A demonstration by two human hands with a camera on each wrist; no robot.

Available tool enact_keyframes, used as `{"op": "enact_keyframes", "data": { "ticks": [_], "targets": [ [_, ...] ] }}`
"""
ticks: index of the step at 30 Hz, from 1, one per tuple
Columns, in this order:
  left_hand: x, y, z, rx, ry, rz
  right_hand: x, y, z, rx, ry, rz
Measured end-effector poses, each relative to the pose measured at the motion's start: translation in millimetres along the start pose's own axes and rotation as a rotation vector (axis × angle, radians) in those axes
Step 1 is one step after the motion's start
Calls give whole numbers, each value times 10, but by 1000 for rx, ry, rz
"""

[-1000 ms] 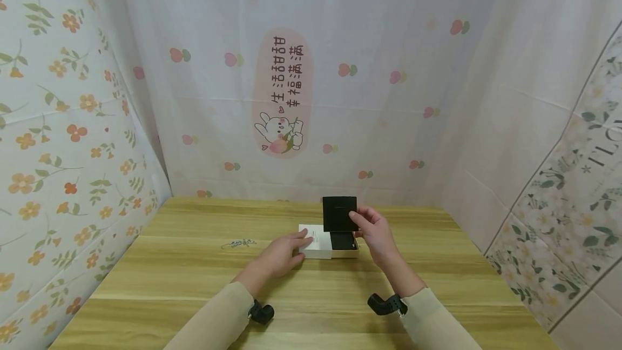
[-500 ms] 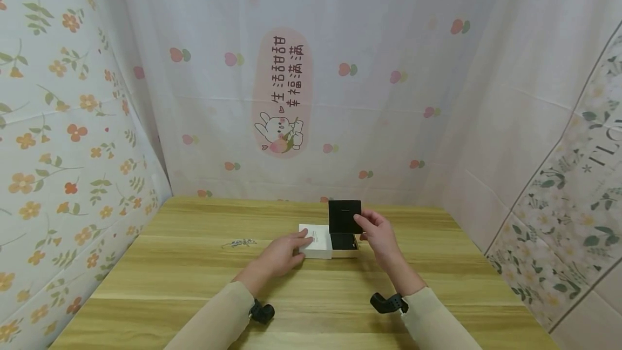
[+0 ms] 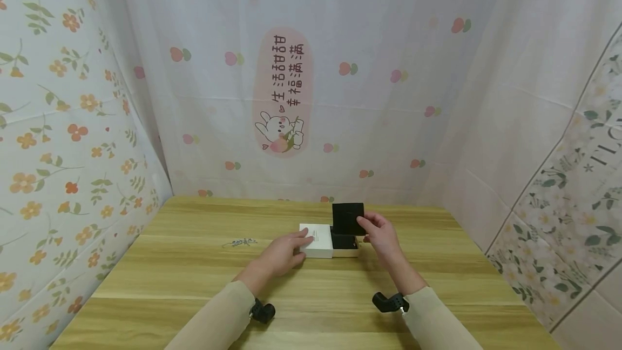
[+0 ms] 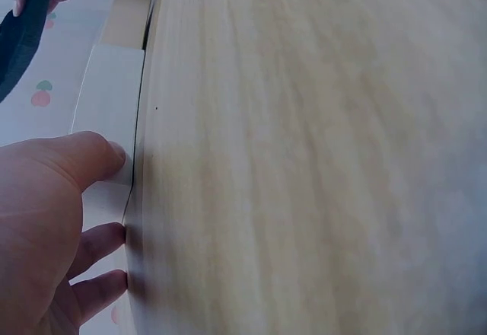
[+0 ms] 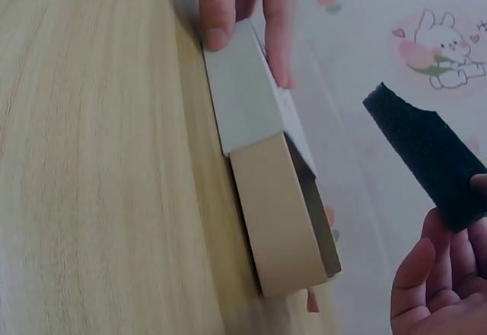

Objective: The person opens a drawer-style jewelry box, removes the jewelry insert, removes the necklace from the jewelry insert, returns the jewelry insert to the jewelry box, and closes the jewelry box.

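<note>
A white slide-out box (image 3: 322,239) lies on the wooden table, its beige drawer (image 5: 274,221) pulled partly out to the right. My left hand (image 3: 283,253) holds the white sleeve at its left end, the thumb on the front side and fingers over the top. Above the drawer, my right hand (image 3: 381,237) pinches a black foam pad (image 3: 346,218) by its right edge, thumb in front. The pad stands nearly upright and has a short slit in its face. In the right wrist view its thick, rough edge shows. The drawer's inside looks dark and is partly hidden by the pad.
A small silvery chain-like piece (image 3: 243,242) lies on the table (image 3: 194,274) left of the box. A short ribbon tab (image 5: 313,301) sticks out of the drawer's end. Printed curtains (image 3: 389,123) hang behind the table and along both sides.
My right hand has moved the black foam pad slightly right and down, closer over the drawer. The left hand and the box have stayed in place.
</note>
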State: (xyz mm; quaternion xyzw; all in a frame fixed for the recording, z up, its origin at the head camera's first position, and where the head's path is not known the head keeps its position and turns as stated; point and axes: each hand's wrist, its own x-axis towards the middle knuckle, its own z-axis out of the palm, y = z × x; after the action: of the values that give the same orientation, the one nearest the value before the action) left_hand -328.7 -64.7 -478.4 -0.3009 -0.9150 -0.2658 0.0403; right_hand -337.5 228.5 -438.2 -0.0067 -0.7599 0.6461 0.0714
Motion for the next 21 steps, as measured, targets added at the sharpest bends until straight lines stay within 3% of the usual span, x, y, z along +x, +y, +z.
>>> {"op": "enact_keyframes", "data": {
  "ticks": [21],
  "targets": [
    [-19,-5,11,4,13,19,44,100,-46,-130,14,67]
  ]
}}
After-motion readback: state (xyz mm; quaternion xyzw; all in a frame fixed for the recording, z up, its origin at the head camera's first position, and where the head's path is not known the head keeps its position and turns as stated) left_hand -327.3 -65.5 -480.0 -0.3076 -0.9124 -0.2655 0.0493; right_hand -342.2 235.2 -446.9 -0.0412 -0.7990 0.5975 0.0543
